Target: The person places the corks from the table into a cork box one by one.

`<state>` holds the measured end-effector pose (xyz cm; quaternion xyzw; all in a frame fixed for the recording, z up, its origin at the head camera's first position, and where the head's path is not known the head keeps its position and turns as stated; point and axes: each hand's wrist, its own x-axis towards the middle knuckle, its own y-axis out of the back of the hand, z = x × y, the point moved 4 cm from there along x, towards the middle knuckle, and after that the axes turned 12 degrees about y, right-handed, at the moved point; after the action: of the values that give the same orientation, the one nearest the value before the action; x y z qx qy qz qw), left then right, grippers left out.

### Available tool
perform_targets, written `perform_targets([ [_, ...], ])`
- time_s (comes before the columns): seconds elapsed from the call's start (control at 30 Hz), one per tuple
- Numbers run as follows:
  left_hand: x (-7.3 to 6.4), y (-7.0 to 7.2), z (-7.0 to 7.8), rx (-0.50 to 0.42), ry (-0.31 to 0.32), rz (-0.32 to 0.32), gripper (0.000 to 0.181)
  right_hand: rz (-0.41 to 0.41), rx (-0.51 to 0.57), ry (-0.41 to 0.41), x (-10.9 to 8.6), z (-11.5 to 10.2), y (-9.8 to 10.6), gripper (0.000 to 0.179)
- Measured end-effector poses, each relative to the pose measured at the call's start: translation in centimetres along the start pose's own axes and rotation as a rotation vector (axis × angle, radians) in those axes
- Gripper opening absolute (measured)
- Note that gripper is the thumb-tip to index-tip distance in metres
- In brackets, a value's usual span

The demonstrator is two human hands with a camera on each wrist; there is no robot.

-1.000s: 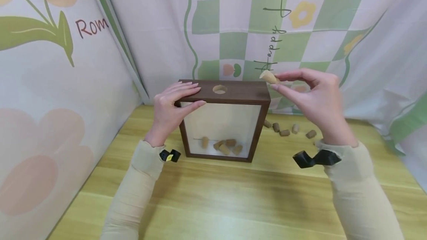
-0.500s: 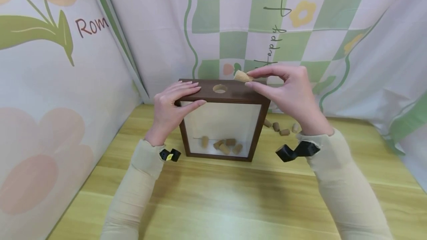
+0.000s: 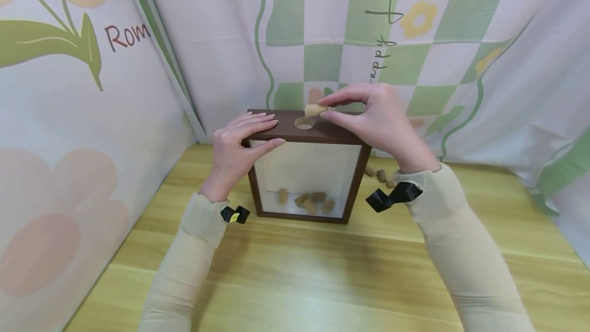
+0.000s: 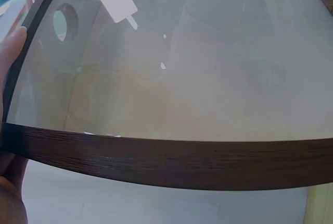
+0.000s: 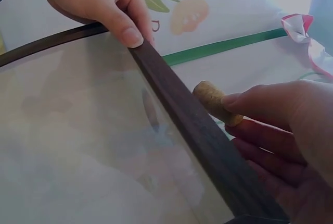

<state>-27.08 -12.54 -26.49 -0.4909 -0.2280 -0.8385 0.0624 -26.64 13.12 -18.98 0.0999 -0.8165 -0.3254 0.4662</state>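
Observation:
A dark brown wooden shadow box (image 3: 338,135) with a clear front stands upright on the table, a round hole (image 3: 304,124) in its top. My left hand (image 3: 237,145) holds its upper left corner, fingers across the top and thumb over the front edge. Between thumb and fingertips, my right hand (image 3: 378,117) pinches a pale cork (image 3: 315,110), tilted close above the hole's back edge. The right wrist view shows that cork (image 5: 210,99) beside the frame's edge. Several corks (image 3: 310,206) lie at the bottom inside the box.
Several loose corks (image 3: 381,175) lie on the wooden table (image 3: 299,270) to the right of the box, partly covered by my right forearm. A patterned curtain (image 3: 322,19) hangs right behind the box, and another printed cloth (image 3: 69,168) rises on the left.
My right hand has carried the cork leftward from beyond the box's right corner to the hole. My left hand and the box have stayed put.

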Motion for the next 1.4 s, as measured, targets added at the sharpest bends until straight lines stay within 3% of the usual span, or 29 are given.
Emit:
perform_targets([
  [0.2, 0.0, 0.0, 0.0, -0.014, 0.008, 0.008, 0.041, -0.075, 0.000, -0.044, 0.3, 0.6, -0.9, 0.020],
  [0.4, 0.0, 0.0, -0.1, -0.013, 0.012, 0.010, 0.041, -0.083, 0.036, -0.083, 0.1, 0.7, -1.0, 0.027],
  [0.6, 0.0, 0.0, -0.1, -0.006, 0.006, 0.007, 0.042, -0.041, 0.058, -0.091, -0.7, 0.4, -0.3, 0.028],
  [0.9, 0.0, 0.0, 0.0, 0.011, 0.000, -0.005, 0.040, 0.029, -0.020, -0.067, -2.1, 0.2, 1.3, 0.024],
  [1.17, 0.0, 0.0, 0.0, 0.015, -0.001, -0.006, 0.041, 0.076, 0.019, -0.185, -4.1, 0.5, 3.0, 0.027],
  [1.4, 0.0, 0.0, 0.0, 0.010, 0.000, -0.007, 0.041, 0.135, 0.036, -0.216, -6.0, 1.9, 4.4, 0.028],
])
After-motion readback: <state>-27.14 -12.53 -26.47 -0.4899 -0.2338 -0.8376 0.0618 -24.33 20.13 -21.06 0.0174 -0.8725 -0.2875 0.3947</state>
